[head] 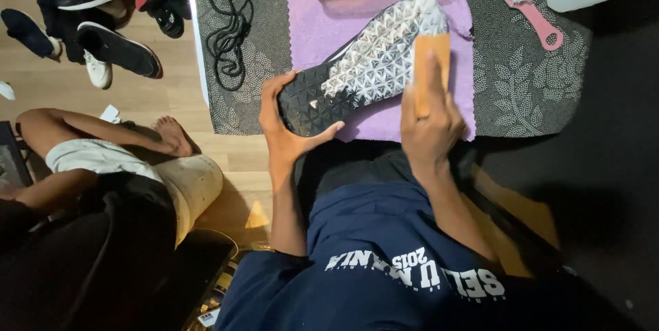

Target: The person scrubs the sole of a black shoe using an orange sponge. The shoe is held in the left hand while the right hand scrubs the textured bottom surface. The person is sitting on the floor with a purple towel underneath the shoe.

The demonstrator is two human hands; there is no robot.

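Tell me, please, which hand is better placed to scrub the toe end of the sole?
The right hand: it holds the wooden brush flat on the shoe sole near the toe. The left hand has its grip on the heel, steadying it.

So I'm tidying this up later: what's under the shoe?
A purple towel lies under the shoe, over a patterned dark mat. The shoe and the right hand's wooden brush cover the towel's middle.
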